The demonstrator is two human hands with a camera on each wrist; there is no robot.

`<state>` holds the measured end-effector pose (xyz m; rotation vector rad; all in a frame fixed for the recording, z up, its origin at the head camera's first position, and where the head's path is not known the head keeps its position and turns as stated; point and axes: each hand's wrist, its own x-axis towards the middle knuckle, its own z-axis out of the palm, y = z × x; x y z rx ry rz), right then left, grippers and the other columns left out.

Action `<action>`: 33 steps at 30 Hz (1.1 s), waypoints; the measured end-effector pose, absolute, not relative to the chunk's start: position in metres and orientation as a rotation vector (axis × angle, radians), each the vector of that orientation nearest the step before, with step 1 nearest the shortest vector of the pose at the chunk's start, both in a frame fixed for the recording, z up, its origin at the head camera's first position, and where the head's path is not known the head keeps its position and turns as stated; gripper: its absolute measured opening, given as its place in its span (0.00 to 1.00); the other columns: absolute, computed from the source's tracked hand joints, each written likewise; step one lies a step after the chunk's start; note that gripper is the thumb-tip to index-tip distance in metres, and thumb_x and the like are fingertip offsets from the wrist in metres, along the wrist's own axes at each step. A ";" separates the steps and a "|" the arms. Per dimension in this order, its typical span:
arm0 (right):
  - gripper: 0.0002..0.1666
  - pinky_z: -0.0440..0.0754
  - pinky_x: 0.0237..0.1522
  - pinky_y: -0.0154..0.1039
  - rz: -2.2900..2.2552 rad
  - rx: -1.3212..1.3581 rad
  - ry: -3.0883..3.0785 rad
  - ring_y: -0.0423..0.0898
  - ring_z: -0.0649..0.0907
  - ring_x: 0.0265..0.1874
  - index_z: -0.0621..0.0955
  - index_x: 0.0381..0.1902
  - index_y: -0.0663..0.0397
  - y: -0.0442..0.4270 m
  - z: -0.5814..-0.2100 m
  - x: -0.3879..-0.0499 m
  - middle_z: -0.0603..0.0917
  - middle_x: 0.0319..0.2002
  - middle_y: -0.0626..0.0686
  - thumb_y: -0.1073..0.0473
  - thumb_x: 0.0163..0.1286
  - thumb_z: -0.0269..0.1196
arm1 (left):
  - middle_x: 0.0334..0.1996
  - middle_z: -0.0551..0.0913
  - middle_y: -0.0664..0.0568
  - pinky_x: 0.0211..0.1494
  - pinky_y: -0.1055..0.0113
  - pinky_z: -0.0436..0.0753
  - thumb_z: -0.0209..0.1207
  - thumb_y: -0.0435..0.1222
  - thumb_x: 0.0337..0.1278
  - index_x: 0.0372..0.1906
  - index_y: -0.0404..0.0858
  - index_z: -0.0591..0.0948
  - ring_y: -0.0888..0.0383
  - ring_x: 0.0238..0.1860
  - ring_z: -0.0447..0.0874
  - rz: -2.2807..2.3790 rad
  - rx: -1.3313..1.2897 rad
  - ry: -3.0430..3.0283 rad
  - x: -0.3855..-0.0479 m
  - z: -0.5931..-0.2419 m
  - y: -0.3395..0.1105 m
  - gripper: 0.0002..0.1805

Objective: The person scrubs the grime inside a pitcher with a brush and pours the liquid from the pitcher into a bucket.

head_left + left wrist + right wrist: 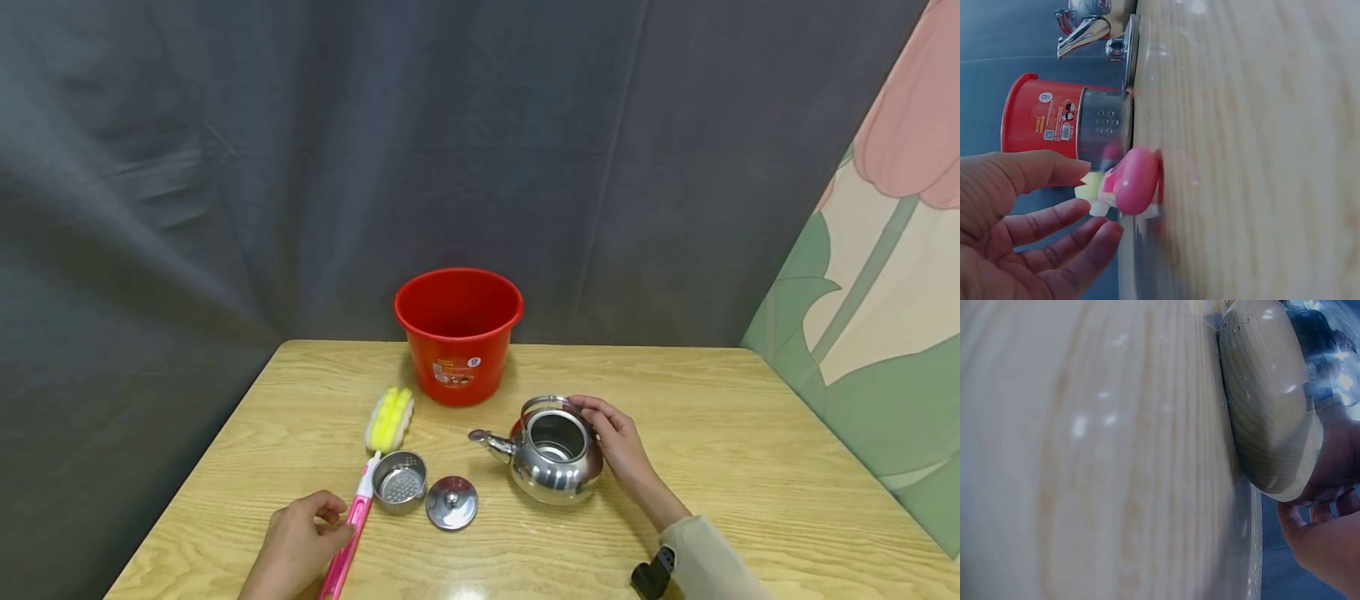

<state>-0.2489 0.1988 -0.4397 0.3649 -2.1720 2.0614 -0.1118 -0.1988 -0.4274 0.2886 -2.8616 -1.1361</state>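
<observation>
A pink-handled sponge brush (353,533) lies on the table with its yellow and white head pointing away from me. My left hand (300,537) is beside the handle, fingers loosely bent; in the left wrist view, the pink handle end (1138,181) shows just past the fingertips, not gripped. A shiny steel kettle (551,479) stands lidless, its spout toward the left. My right hand (617,437) holds the kettle at the right side of its raised handle; the fingertips are partly hidden. In the right wrist view, fingers (1294,519) are by the kettle's rounded body (1269,406).
A perforated steel strainer cup (400,482) stands against the brush's neck. To its right lies the round kettle lid (452,503), knob up. A red bucket (459,367) stands at the table's back edge, before a dark curtain (465,150).
</observation>
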 end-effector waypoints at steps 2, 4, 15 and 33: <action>0.19 0.73 0.51 0.29 2.059 0.366 -2.174 0.36 0.78 0.50 0.76 0.56 0.73 0.199 -0.439 -0.250 0.83 0.49 0.45 0.63 0.76 0.50 | 0.25 0.78 0.56 0.33 0.61 0.80 0.73 0.33 0.41 0.33 0.38 0.82 0.57 0.30 0.80 -1.116 0.254 -2.870 -0.113 -0.429 -0.198 0.12; 0.19 0.74 0.50 0.29 2.052 0.377 -2.175 0.36 0.78 0.49 0.76 0.56 0.73 0.200 -0.438 -0.250 0.83 0.48 0.44 0.62 0.76 0.50 | 0.24 0.77 0.56 0.32 0.63 0.77 0.73 0.33 0.40 0.31 0.38 0.81 0.59 0.28 0.77 -1.098 0.215 -2.871 -0.115 -0.430 -0.197 0.12; 0.19 0.74 0.48 0.29 2.045 0.379 -2.191 0.36 0.78 0.48 0.77 0.55 0.72 0.200 -0.435 -0.250 0.83 0.47 0.45 0.63 0.75 0.50 | 0.22 0.76 0.55 0.26 0.65 0.74 0.76 0.31 0.34 0.39 0.35 0.73 0.58 0.23 0.72 -1.135 0.202 -2.923 -0.117 -0.431 -0.193 0.25; 0.19 0.74 0.49 0.29 2.051 0.348 -2.211 0.36 0.79 0.48 0.77 0.56 0.71 0.200 -0.438 -0.249 0.83 0.48 0.47 0.63 0.75 0.49 | 0.33 0.82 0.51 0.19 0.68 0.68 0.69 0.27 0.39 0.44 0.37 0.80 0.58 0.19 0.70 -1.113 0.316 -2.764 -0.109 -0.414 -0.210 0.20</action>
